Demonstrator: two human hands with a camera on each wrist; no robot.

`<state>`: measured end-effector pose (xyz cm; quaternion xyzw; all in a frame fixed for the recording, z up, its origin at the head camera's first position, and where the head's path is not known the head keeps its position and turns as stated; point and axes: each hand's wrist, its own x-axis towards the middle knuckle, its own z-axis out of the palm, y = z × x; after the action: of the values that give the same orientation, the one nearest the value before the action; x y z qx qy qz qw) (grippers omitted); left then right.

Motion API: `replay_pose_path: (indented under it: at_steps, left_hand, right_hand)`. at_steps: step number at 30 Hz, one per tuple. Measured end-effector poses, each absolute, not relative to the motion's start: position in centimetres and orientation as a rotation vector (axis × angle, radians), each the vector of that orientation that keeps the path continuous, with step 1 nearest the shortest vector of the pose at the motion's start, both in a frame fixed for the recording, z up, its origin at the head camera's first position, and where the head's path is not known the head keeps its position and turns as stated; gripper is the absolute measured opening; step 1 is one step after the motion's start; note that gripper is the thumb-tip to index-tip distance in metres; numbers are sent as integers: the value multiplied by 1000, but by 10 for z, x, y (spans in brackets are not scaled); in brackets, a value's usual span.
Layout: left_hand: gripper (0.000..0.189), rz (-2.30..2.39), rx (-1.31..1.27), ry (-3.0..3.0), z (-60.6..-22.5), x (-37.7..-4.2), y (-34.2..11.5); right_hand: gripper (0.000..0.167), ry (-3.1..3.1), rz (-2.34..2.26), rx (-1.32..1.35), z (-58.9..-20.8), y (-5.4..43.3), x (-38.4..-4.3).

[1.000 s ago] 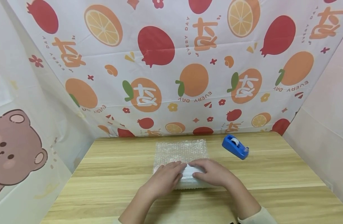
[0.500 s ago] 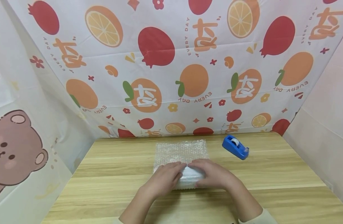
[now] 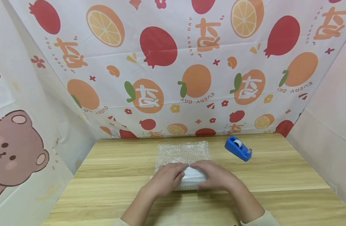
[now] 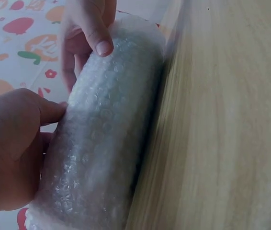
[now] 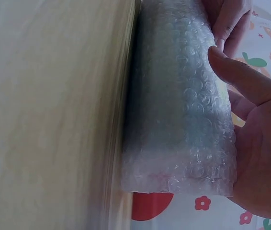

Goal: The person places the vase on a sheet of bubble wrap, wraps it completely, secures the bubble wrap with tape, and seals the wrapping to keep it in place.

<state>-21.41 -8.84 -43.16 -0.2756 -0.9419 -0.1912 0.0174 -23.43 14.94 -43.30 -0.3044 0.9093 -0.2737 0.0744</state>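
Note:
A thick roll of clear bubble wrap (image 3: 191, 179) lies crosswise on the table, with something pale showing through its layers. From its far side a flat sheet of bubble wrap (image 3: 182, 153) stretches toward the back. My left hand (image 3: 167, 179) grips the roll's left part, fingers over the top. On the right part, my right hand (image 3: 215, 175) holds on in the same way, its thumb on the near side. The fingertips of both hands nearly meet at the middle. In the right wrist view, the roll's end (image 5: 178, 179) is a loose, flattened bubble-wrap edge.
A blue tape dispenser (image 3: 238, 148) with a roll of tape stands at the back right of the wooden table (image 3: 116, 182). Behind the table hangs a fruit-print cloth (image 3: 167, 94); a pale cloth with a bear (image 3: 17, 147) covers the left side.
My right thumb has shifted slightly down the near side of the roll since a second ago. The left hand, the sheet and the tape dispenser stay where they were.

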Motion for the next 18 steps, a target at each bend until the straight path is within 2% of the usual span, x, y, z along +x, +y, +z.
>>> replay_pose_path:
  at_steps: [12, 18]
  left_hand:
    - [36, -644, -913, -2893, -436, -222, -92]
    - [35, -657, -937, -2872, -437, -223, -92]
  right_hand:
    - [74, 2713, -847, -862, -433, 150, -233]
    - [71, 2706, -856, -859, -435, 150, -233]
